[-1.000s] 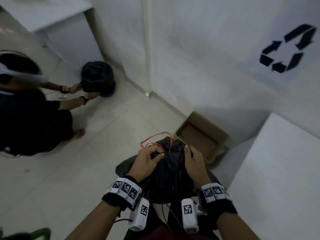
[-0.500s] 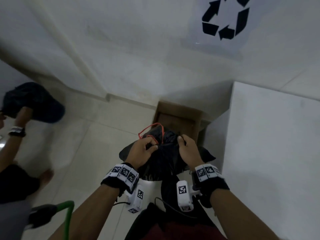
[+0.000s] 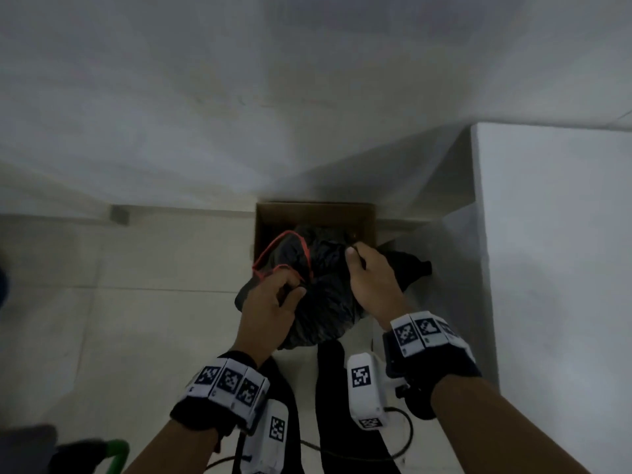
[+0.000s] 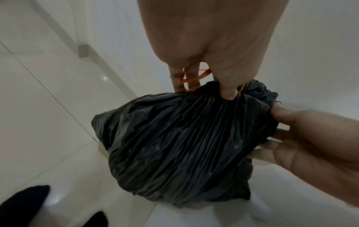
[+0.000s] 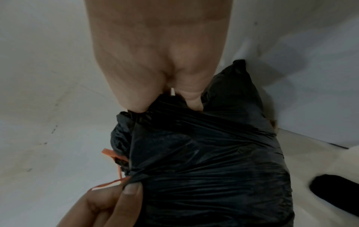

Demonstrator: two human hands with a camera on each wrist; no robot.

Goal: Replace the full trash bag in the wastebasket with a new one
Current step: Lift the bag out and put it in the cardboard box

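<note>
A full black trash bag (image 3: 321, 302) with a red drawstring (image 3: 273, 248) hangs off the floor between my hands, in front of a cardboard box. My left hand (image 3: 290, 292) pinches the gathered neck and the drawstring (image 4: 194, 78), thumb pressed into the bag's (image 4: 174, 145) folds. My right hand (image 3: 355, 258) grips the other side of the bag's top, fingers curled into the plastic (image 5: 204, 161). A black flap (image 3: 413, 268) sticks out past the right hand. No wastebasket shows clearly.
An open brown cardboard box (image 3: 314, 213) stands against the white wall, right behind the bag. A tall white block (image 3: 547, 234) closes off the right side. Pale tiled floor (image 3: 119, 319) lies to the left. A green handle (image 3: 116, 453) shows at bottom left.
The view has swung right, and the other person with a second black bag has left it. The bag, still held by both hands, now hangs closer to the cardboard box.
</note>
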